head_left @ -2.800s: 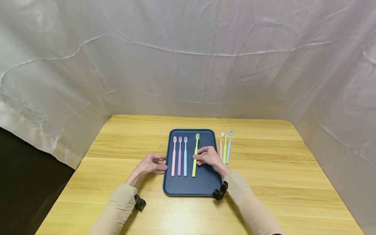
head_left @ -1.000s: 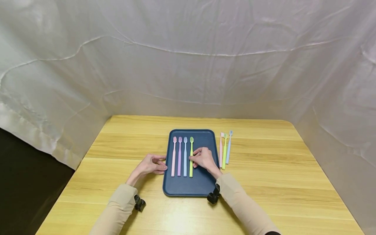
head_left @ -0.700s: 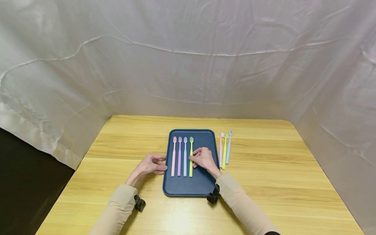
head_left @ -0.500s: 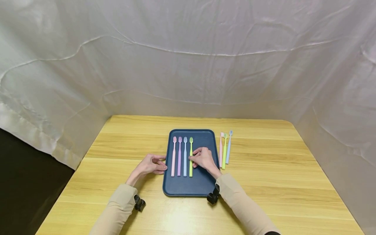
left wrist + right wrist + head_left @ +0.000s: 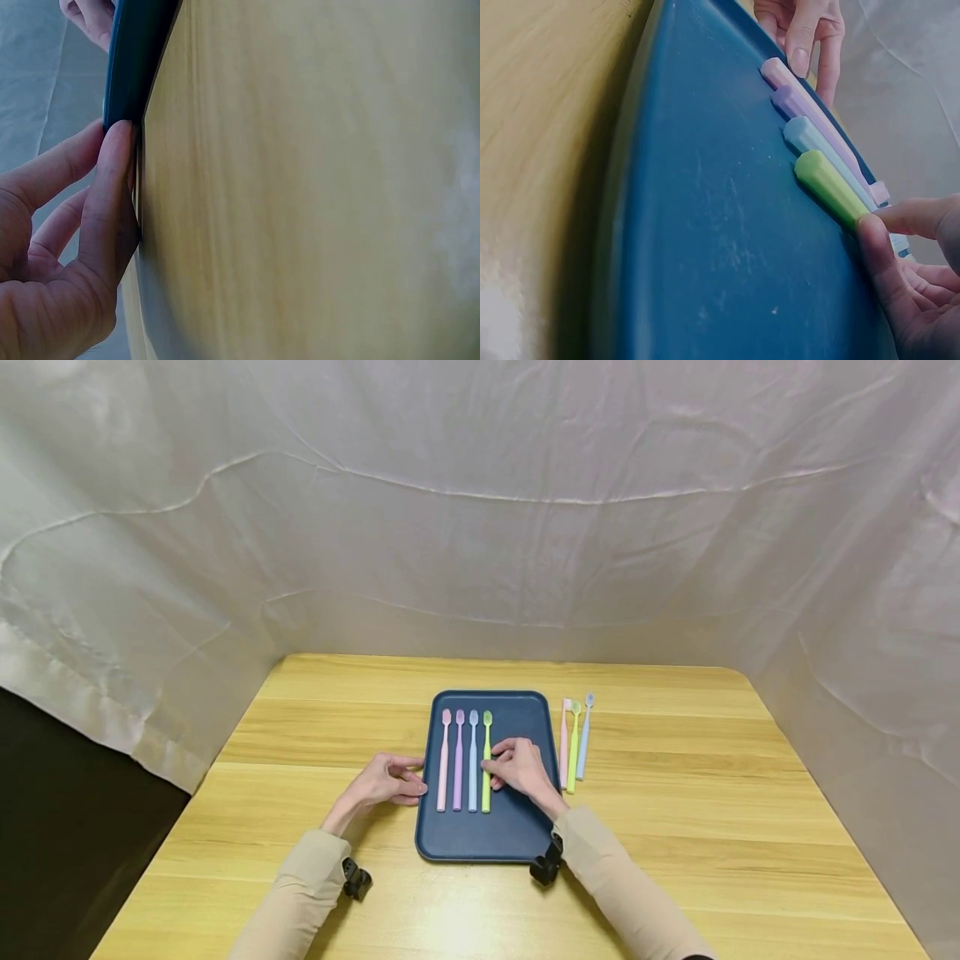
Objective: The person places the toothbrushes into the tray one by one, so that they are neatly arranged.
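My right hand [image 5: 522,768] pinches the handle of a green toothbrush [image 5: 487,785] between thumb and finger. That toothbrush lies on a dark blue tray [image 5: 491,845], its head toward the far end. To its left, parallel with it, lie a light blue toothbrush [image 5: 473,768], a purple toothbrush [image 5: 458,768] and a pink toothbrush [image 5: 442,768]. The handle ends form a row in the right wrist view, the green handle [image 5: 826,184] nearest my fingers. With fairly straight fingers, my left hand [image 5: 384,781] touches the tray's left edge; its fingertips meet the rim in the left wrist view.
Right of the tray, on the wooden table [image 5: 697,793], lie another pink toothbrush [image 5: 564,747], another green toothbrush [image 5: 574,747] and another light blue toothbrush [image 5: 585,739]. Pale curtains [image 5: 480,552] hang behind and beside the table.
My right hand has brought the green toothbrush leftward, straightening it beside the light blue one. Over the last second it has shifted only slightly. My left hand has stayed at the tray edge.
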The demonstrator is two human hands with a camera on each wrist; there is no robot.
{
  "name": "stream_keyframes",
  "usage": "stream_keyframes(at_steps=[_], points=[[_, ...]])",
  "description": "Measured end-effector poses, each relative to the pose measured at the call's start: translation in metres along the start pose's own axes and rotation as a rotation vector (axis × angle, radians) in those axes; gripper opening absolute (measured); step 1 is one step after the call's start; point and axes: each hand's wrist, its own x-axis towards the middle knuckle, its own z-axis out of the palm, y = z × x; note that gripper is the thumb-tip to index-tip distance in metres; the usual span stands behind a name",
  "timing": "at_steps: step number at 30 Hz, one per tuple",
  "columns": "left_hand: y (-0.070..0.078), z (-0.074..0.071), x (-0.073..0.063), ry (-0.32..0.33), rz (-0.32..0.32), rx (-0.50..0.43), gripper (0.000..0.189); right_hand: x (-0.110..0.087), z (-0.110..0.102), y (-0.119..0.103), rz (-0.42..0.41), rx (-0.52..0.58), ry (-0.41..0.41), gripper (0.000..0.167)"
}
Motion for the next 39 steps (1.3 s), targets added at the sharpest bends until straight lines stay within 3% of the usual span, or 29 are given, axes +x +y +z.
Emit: stream_keyframes(at_steps=[39], points=[[-0.0009, 0.0004, 0.0000, -0.010, 0.006, -0.005, 0.065, -0.0002, 0.0006, -0.0001, 0.002, 0.010, -0.006, 0.031]])
